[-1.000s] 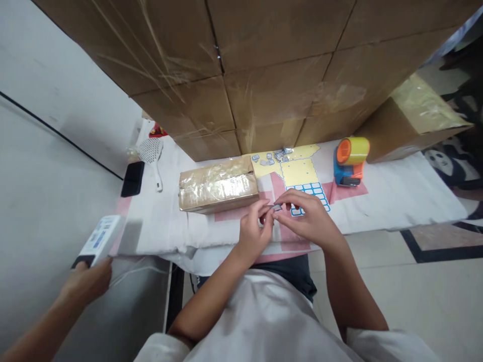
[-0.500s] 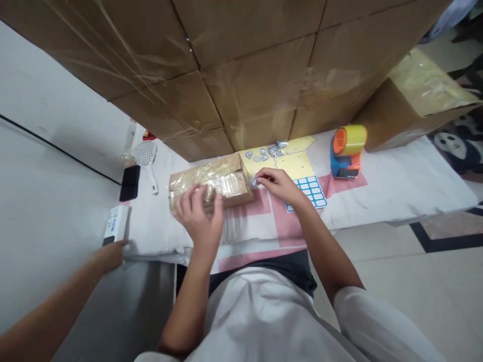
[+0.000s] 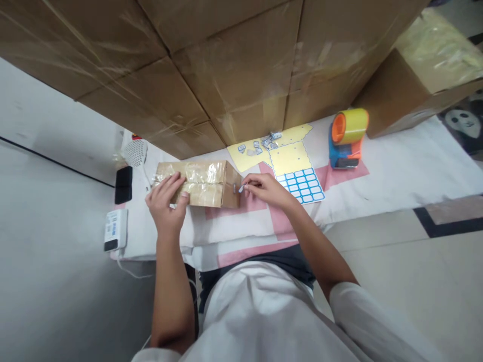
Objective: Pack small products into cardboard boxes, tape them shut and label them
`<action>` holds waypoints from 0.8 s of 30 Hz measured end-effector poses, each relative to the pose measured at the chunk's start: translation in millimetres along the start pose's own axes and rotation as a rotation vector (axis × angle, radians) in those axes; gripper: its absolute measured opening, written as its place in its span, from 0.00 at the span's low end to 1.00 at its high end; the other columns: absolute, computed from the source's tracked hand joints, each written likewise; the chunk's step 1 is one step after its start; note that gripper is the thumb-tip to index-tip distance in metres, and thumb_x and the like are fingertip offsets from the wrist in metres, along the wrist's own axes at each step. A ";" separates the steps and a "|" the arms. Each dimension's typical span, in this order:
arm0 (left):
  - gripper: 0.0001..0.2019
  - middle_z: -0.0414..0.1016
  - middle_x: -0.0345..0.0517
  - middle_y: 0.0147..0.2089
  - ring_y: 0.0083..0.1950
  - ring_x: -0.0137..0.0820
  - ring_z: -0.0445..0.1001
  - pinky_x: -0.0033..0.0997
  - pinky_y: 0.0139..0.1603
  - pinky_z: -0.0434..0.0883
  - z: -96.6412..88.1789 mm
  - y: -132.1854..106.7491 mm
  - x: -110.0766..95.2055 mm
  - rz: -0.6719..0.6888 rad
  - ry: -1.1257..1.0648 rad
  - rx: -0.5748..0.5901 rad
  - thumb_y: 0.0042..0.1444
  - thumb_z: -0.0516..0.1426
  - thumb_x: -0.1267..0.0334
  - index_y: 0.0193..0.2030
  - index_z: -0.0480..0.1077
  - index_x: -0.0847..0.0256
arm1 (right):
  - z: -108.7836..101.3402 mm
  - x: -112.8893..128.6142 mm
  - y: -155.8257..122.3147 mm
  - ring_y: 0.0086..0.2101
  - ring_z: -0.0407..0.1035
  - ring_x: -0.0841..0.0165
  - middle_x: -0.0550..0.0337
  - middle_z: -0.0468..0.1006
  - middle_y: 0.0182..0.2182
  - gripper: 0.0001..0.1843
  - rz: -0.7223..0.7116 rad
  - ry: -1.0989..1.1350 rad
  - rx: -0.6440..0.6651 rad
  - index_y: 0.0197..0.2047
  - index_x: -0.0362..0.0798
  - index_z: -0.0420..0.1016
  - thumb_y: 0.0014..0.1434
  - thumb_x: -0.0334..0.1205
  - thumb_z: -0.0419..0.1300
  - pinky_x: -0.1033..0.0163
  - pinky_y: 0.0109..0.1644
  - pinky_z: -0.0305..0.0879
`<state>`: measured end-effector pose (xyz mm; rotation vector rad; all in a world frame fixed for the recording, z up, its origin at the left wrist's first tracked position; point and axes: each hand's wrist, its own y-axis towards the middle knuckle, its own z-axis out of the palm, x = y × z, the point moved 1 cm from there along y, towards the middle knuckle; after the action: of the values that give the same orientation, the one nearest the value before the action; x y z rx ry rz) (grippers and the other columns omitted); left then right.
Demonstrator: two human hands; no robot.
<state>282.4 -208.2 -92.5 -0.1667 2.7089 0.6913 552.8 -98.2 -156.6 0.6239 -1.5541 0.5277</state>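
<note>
A small cardboard box (image 3: 204,193) sealed with shiny clear tape lies on the cloth in front of me. My left hand (image 3: 166,196) grips its left end, fingers over the taped top and thumb on the near side. Close to the box's right end face, my right hand (image 3: 260,188) pinches a small white sticker (image 3: 241,189) between thumb and fingertips. A little blue-and-white mark (image 3: 234,188) shows on that end face. Right of the box lies a sheet of blue-edged labels (image 3: 302,185), below a yellow sheet (image 3: 290,158). Several small scraps (image 3: 264,143) lie behind it.
Large stacked cardboard boxes (image 3: 234,85) wall off the back. A tape dispenser (image 3: 349,138) stands at right, near another taped box (image 3: 400,100). Along the left are a white hairbrush (image 3: 136,153), a black phone (image 3: 124,184) and a white power strip (image 3: 116,229).
My left hand has come down onto the box, which now sits straighter with its right end showing. My right hand has brought the sticker near that end. Another person's hand has left the power strip.
</note>
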 end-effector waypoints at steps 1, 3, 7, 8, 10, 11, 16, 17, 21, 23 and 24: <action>0.16 0.78 0.48 0.63 0.67 0.45 0.72 0.53 0.70 0.58 0.0 0.1 1.0 -0.001 0.003 0.002 0.64 0.56 0.57 0.55 0.77 0.53 | 2.4 -2.2 0.5 0.32 0.74 0.68 0.61 0.81 0.30 0.07 -0.003 -0.034 -0.001 0.40 0.47 0.77 0.64 0.35 0.57 0.64 0.38 0.65; 0.16 0.78 0.47 0.63 0.67 0.45 0.72 0.53 0.70 0.58 0.4 -0.3 1.6 -0.002 0.007 -0.002 0.63 0.56 0.57 0.55 0.77 0.52 | 6.9 -6.1 2.2 0.33 0.75 0.69 0.61 0.81 0.30 0.08 -0.023 -0.107 -0.002 0.41 0.47 0.78 0.64 0.32 0.56 0.64 0.40 0.65; 0.15 0.78 0.47 0.62 0.67 0.44 0.72 0.53 0.70 0.59 1.3 -1.5 0.1 -0.018 0.010 -0.013 0.64 0.55 0.58 0.54 0.78 0.53 | 12.2 -10.8 5.7 0.35 0.76 0.68 0.61 0.82 0.33 0.11 -0.059 -0.191 -0.003 0.42 0.48 0.78 0.65 0.29 0.55 0.64 0.42 0.64; 0.15 0.78 0.47 0.62 0.67 0.44 0.72 0.53 0.70 0.59 1.3 -1.5 -0.3 -0.020 0.009 -0.013 0.65 0.55 0.58 0.54 0.78 0.53 | 13.0 -11.1 6.3 0.36 0.76 0.68 0.61 0.82 0.33 0.11 -0.062 -0.199 0.001 0.43 0.49 0.78 0.65 0.29 0.55 0.64 0.42 0.64; 0.15 0.79 0.47 0.62 0.67 0.44 0.73 0.53 0.70 0.59 1.1 -1.1 -0.6 -0.019 0.011 -0.008 0.65 0.55 0.58 0.54 0.78 0.53 | 14.4 -10.8 7.1 0.37 0.77 0.67 0.61 0.83 0.34 0.11 -0.064 -0.219 0.008 0.43 0.49 0.78 0.66 0.30 0.55 0.64 0.43 0.64; 0.15 0.79 0.47 0.61 0.67 0.44 0.73 0.53 0.70 0.59 0.9 -0.9 -0.5 -0.020 0.013 -0.005 0.65 0.55 0.58 0.54 0.78 0.53 | 15.1 -10.5 7.3 0.37 0.77 0.67 0.61 0.83 0.34 0.11 -0.066 -0.231 0.010 0.43 0.49 0.78 0.66 0.31 0.55 0.64 0.43 0.64; 0.15 0.78 0.48 0.62 0.67 0.44 0.72 0.52 0.70 0.58 0.5 -0.4 0.5 -0.007 0.016 0.008 0.65 0.55 0.57 0.55 0.78 0.54 | 19.0 -8.8 6.6 0.39 0.77 0.65 0.60 0.84 0.36 0.10 -0.048 -0.286 -0.014 0.43 0.50 0.78 0.67 0.31 0.55 0.63 0.43 0.64; 0.15 0.78 0.48 0.62 0.67 0.43 0.72 0.52 0.70 0.59 0.6 -0.4 0.6 0.001 0.012 0.002 0.65 0.55 0.57 0.55 0.78 0.54 | 20.0 -8.8 6.2 0.39 0.77 0.65 0.60 0.84 0.37 0.10 -0.044 -0.299 -0.025 0.43 0.50 0.78 0.67 0.31 0.55 0.63 0.43 0.64; 0.16 0.78 0.48 0.62 0.67 0.43 0.72 0.51 0.70 0.58 0.3 -0.6 0.0 0.000 0.017 0.001 0.65 0.55 0.58 0.55 0.78 0.54 | 24.4 -8.7 4.7 0.38 0.77 0.65 0.59 0.84 0.39 0.10 -0.034 -0.344 -0.071 0.43 0.50 0.78 0.67 0.32 0.55 0.63 0.42 0.63; 0.16 0.78 0.48 0.62 0.68 0.43 0.72 0.51 0.71 0.58 0.0 -0.8 -0.5 -0.010 0.025 0.017 0.66 0.54 0.58 0.55 0.78 0.54 | 26.3 -8.3 4.1 0.37 0.77 0.65 0.58 0.85 0.39 0.10 -0.020 -0.359 -0.089 0.44 0.50 0.78 0.67 0.33 0.55 0.63 0.40 0.63; 0.16 0.78 0.48 0.63 0.68 0.43 0.72 0.52 0.71 0.58 0.0 -1.0 -0.5 -0.010 0.025 0.022 0.66 0.55 0.58 0.55 0.78 0.54 | 27.1 -7.9 3.8 0.37 0.77 0.65 0.58 0.85 0.39 0.10 -0.010 -0.369 -0.098 0.44 0.50 0.78 0.67 0.33 0.55 0.63 0.40 0.62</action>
<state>283.1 -209.0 -92.7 -0.1853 2.7366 0.6609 530.3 -112.7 -166.4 0.6797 -1.9109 0.3379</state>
